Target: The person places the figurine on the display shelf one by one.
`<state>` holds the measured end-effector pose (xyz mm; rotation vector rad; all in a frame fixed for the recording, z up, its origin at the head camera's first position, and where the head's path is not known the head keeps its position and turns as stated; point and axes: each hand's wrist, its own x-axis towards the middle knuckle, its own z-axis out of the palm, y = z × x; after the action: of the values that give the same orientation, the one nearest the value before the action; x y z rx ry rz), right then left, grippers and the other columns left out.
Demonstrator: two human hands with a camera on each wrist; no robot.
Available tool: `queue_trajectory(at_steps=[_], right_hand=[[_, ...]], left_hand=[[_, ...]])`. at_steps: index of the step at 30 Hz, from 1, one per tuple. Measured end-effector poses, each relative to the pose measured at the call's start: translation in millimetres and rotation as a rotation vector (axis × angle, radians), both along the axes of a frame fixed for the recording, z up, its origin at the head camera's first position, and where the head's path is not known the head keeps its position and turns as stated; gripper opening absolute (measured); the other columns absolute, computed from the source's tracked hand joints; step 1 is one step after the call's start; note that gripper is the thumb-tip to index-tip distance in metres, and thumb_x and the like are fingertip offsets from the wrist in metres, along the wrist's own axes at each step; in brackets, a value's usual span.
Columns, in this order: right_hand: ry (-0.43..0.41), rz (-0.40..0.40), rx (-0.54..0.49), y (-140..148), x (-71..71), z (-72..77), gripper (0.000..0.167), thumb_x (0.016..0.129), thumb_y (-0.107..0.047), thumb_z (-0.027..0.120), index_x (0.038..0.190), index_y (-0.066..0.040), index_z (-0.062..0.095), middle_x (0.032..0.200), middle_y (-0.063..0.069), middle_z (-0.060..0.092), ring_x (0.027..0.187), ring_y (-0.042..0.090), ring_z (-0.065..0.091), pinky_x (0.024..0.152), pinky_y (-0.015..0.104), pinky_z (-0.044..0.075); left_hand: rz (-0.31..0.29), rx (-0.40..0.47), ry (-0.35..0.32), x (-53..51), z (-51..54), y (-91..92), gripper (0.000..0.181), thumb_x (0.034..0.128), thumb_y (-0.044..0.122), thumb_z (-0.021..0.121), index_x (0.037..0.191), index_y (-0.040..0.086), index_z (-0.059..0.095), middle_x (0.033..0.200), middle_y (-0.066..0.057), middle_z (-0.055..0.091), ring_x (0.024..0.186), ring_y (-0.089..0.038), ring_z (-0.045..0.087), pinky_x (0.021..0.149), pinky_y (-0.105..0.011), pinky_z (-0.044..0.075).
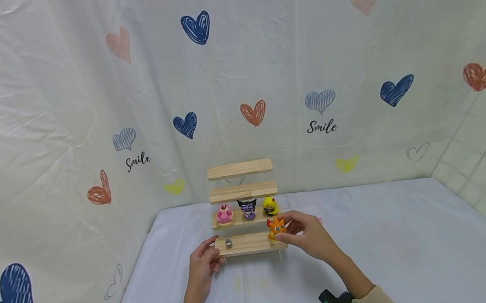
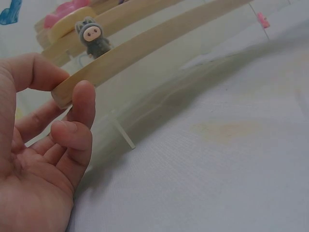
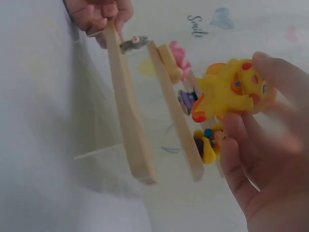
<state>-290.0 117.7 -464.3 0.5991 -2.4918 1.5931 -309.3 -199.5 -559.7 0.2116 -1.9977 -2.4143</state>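
Note:
A tiered wooden display shelf [image 1: 256,250] stands on the table. My left hand [image 1: 204,264] pinches the left end of its lowest board [image 2: 140,46] between thumb and fingers. Near that end, a small grey figurine [image 2: 96,38] in an eared hood stands on the board. My right hand [image 1: 308,235] holds an orange and yellow toy figurine [image 3: 229,92] between thumb and fingers. In the right wrist view the figurine is apart from the lowest board, beyond its right end. The board above bears a pink figurine [image 1: 224,215], a black and purple one [image 1: 248,210] and a yellow one [image 1: 270,206].
Two higher boards, the top board [image 1: 239,169] and the one below it [image 1: 242,192], rise at the back. A small pink object [image 2: 262,20] lies right of the shelf, mostly behind my right hand in the head view. A heart-printed curtain [image 1: 290,160] hangs behind the white-covered table [image 1: 375,246].

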Motion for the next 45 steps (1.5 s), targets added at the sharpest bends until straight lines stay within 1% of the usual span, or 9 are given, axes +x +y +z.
queue_trajectory(at_steps=[4,10,14,18,22,27,32,38,45], right_hand=[[-0.019,0.029,0.0,-10,1.9,-6.4,0.041,0.083,-0.029,0.084,0.122,-0.02,0.071,0.106,0.002,0.072,0.085,0.016,0.065,0.079,0.028,0.057],[-0.037,0.057,-0.006,-23,0.0,-19.9,0.041,0.084,-0.031,0.083,0.122,-0.021,0.071,0.107,0.002,0.072,0.086,0.017,0.064,0.078,0.025,0.055],[-0.054,0.05,-0.028,-34,0.3,-27.1,0.04,0.084,-0.03,0.083,0.121,-0.02,0.071,0.109,0.003,0.072,0.087,0.017,0.064,0.078,0.025,0.055],[-0.052,0.024,-0.057,-44,1.8,-33.2,0.039,0.084,-0.028,0.084,0.12,-0.018,0.072,0.109,0.004,0.071,0.086,0.016,0.063,0.078,0.024,0.055],[-0.037,-0.02,-0.078,-52,2.8,-38.0,0.038,0.082,-0.025,0.085,0.118,-0.018,0.074,0.105,0.005,0.07,0.084,0.017,0.063,0.075,0.022,0.054],[-0.032,-0.071,-0.085,-58,2.9,-39.5,0.038,0.082,-0.024,0.086,0.117,-0.017,0.074,0.102,0.005,0.07,0.083,0.017,0.063,0.073,0.021,0.054],[-0.034,-0.107,-0.07,-65,0.5,-39.1,0.039,0.082,-0.024,0.085,0.118,-0.014,0.073,0.102,0.006,0.07,0.083,0.016,0.065,0.072,0.019,0.055],[-0.015,-0.118,-0.073,-74,-3.5,-38.4,0.041,0.083,-0.022,0.085,0.121,-0.012,0.073,0.101,0.008,0.07,0.08,0.017,0.065,0.07,0.019,0.055],[-0.024,-0.122,-0.036,-82,-7.0,-36.2,0.042,0.083,-0.026,0.085,0.12,-0.012,0.071,0.103,0.009,0.069,0.081,0.018,0.064,0.069,0.018,0.053]], left_hand=[[0.001,0.006,0.0,-0.3,0.0,0.1,0.047,0.0924,0.007,0.059,0.14,0.006,0.059,0.079,-0.002,0.062,0.061,-0.012,0.06,0.048,-0.02,0.042],[0.006,-0.013,0.002,-0.8,0.5,0.0,0.047,0.0931,0.008,0.059,0.14,0.006,0.058,0.079,-0.002,0.062,0.062,-0.013,0.06,0.049,-0.02,0.043],[0.011,-0.016,0.002,-0.8,0.7,-0.1,0.046,0.0933,0.008,0.059,0.139,0.006,0.059,0.08,-0.002,0.062,0.062,-0.014,0.06,0.049,-0.02,0.043],[0.008,-0.014,0.008,-0.6,0.3,-0.4,0.047,0.0933,0.008,0.059,0.14,0.005,0.058,0.08,-0.002,0.062,0.062,-0.013,0.06,0.049,-0.02,0.043],[0.005,-0.006,0.007,-1.4,-1.6,-0.9,0.047,0.0928,0.008,0.059,0.14,0.004,0.058,0.08,-0.002,0.062,0.062,-0.013,0.06,0.049,-0.02,0.043],[0.005,0.009,-0.002,-1.7,-2.9,-0.8,0.047,0.0918,0.008,0.06,0.139,0.007,0.06,0.08,-0.002,0.062,0.062,-0.013,0.061,0.049,-0.02,0.043],[0.003,-0.003,0.009,-1.9,-3.4,-1.0,0.048,0.0927,0.009,0.06,0.14,0.004,0.058,0.08,-0.002,0.061,0.061,-0.013,0.06,0.049,-0.02,0.043],[0.001,-0.002,0.012,-1.6,-2.9,-0.6,0.047,0.0932,0.007,0.06,0.14,0.004,0.059,0.08,-0.001,0.061,0.061,-0.012,0.06,0.049,-0.02,0.043],[-0.004,0.002,0.007,-0.7,-1.1,-0.4,0.047,0.0935,0.006,0.06,0.141,0.004,0.057,0.081,-0.001,0.06,0.061,-0.012,0.06,0.049,-0.02,0.042]])
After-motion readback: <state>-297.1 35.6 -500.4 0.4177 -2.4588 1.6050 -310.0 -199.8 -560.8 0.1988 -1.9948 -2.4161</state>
